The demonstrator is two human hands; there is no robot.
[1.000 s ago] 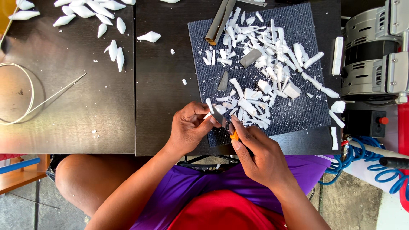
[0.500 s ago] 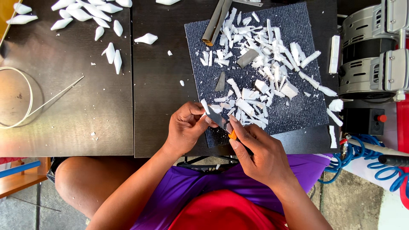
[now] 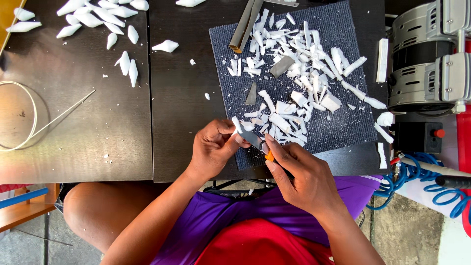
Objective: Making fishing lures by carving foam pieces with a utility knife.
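My left hand (image 3: pixel 212 149) pinches a small white foam piece (image 3: pixel 237 124) at the near edge of a dark grey mat (image 3: pixel 343 127). My right hand (image 3: pixel 301 174) grips a utility knife with an orange slider (image 3: pixel 269 156); its blade (image 3: pixel 252 140) lies against the foam piece. Both hands work just over the front edge of the dark table (image 3: pixel 181 93). Several white foam offcuts (image 3: pixel 299 73) cover the mat.
Several carved, pointed white foam shapes (image 3: pixel 98 22) lie at the table's back left. A white wire loop (image 3: pixel 24 118) lies at the left. A folded grey strip (image 3: pixel 245 24) rests on the mat's far edge. A grey compressor (image 3: pixel 431 54) and a blue coiled hose (image 3: pixel 431 181) stand at the right.
The hands stay in about the same place; the blade has shifted slightly along the foam piece, and the view has drifted a little.
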